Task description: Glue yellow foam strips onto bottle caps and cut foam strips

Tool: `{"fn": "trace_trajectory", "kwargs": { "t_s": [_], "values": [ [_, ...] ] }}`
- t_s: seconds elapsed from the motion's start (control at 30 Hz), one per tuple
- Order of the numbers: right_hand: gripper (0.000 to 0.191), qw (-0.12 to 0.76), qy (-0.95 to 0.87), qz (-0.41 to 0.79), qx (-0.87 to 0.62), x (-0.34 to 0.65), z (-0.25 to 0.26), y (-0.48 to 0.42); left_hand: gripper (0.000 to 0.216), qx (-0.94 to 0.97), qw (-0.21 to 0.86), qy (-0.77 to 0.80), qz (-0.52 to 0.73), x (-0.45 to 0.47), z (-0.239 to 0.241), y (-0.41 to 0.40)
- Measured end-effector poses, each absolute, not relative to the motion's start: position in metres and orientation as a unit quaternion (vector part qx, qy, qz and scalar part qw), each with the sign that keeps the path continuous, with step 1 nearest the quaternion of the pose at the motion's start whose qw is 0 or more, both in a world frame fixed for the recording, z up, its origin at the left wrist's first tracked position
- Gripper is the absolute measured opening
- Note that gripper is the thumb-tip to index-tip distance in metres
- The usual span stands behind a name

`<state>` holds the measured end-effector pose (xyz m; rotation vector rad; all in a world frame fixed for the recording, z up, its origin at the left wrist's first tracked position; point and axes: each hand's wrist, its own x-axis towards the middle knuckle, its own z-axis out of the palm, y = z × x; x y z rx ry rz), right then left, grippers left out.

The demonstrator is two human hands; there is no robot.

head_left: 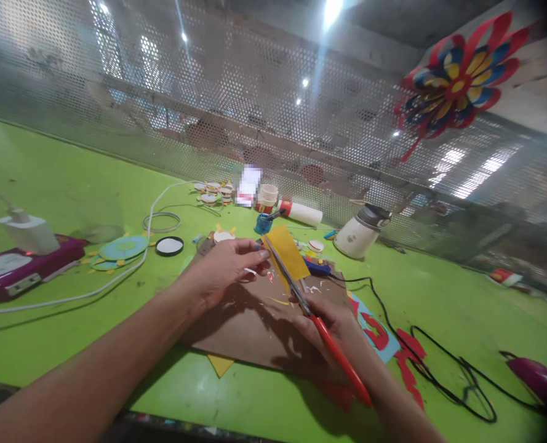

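Left hand (229, 264) pinching the yellow paper (292, 252) at its edge above the brown board (240, 329), right hand (331, 314) wrapped round the red-handled scissors (322, 329), I should keep the yellow paper taut and my fingertips (263, 253) clear of the blades (280, 263).

left forearm (111, 354): bare | right forearm (388, 381): bare | left hand (224, 266): blue speck (257, 247) (too small to identify)

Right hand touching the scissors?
Touching. The head view shows the right hand closed around the scissors near where the blades meet the red handles, no gap visible.
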<state>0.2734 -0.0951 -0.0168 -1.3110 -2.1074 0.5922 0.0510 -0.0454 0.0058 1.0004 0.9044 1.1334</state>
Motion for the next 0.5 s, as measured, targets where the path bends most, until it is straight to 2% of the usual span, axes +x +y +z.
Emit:
{"fn": "trace_trajectory", "kwargs": {
  "t_s": [0.5],
  "values": [
    [0.044, 0.264, -0.789, 0.269, -0.485, 0.2774, -0.0117, -0.0985, 0.03, 0.451, 0.646, 0.366, 0.495, 0.0463, 0.0108, -0.045]
  ]
}}
